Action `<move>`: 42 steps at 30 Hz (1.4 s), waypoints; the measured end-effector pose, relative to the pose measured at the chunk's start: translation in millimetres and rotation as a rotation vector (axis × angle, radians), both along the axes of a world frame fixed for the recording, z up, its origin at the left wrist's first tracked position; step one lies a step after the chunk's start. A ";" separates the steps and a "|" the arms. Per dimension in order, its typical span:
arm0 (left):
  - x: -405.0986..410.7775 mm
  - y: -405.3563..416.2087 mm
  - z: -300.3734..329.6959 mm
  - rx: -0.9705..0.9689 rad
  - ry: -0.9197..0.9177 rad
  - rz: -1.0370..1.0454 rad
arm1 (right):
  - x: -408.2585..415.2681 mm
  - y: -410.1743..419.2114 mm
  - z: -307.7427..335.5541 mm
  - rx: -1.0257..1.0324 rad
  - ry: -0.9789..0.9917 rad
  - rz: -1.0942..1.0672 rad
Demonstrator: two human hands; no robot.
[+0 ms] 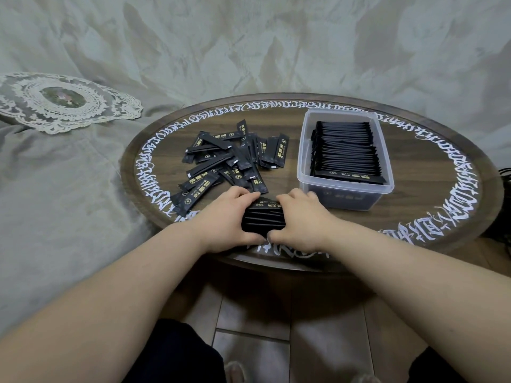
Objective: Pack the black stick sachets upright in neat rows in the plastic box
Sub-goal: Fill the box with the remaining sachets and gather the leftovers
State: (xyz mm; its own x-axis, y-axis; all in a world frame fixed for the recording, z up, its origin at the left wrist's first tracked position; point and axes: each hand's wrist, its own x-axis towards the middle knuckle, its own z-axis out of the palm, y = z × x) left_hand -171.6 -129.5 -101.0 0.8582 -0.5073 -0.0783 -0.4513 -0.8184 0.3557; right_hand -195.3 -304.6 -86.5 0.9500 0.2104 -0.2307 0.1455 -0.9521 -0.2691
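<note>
— How far along are we with the plastic box (345, 186)?

— A good way, we'd judge. It stands on the right part of the round wooden surface (431, 172), and a long row of black sachets (345, 150) already stands on edge inside it, packed close from the far wall to nearly the near wall. Along the box's left wall we can see a gap, though whether it would take another row we cannot say.

— And what is left?

— The loose pile (229, 158), just left of the box — a few dozen sachets lying flat and crossed over one another. Then there is the bundle (264, 217) we have in hand, in front of the box and slightly to its left, near the surface's front edge.

— How are our hands on it?

— The left hand (224, 219) and the right hand (301, 219) both grip the bundle, one at each end, fingers curled over the top and thumbs tucked beneath. We take it that we are squaring the stack before it goes into the box.

— Any writing we can read?

— On the sachets, gold print: "BLACK COFFEE" shows on one near the pile's front-left, beside a small round emblem and some blocky gold marks we cannot make out. The white ornate lettering ringing the surface is not legible to us.
</note>
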 end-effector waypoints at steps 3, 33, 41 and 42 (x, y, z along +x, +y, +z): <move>-0.1 -2.1 0.9 0.034 0.014 -0.022 | -2.8 4.7 -3.6 0.014 -0.045 0.007; -1.5 8.9 17.9 -0.039 -0.051 0.006 | 2.4 1.4 16.0 0.141 -0.053 0.130; 9.7 -18.8 71.6 -0.281 -0.357 0.079 | 14.4 -21.9 67.5 0.172 -0.485 0.041; 16.5 -31.1 77.2 -0.285 -0.360 0.059 | 18.8 -33.0 73.0 0.161 -0.499 0.016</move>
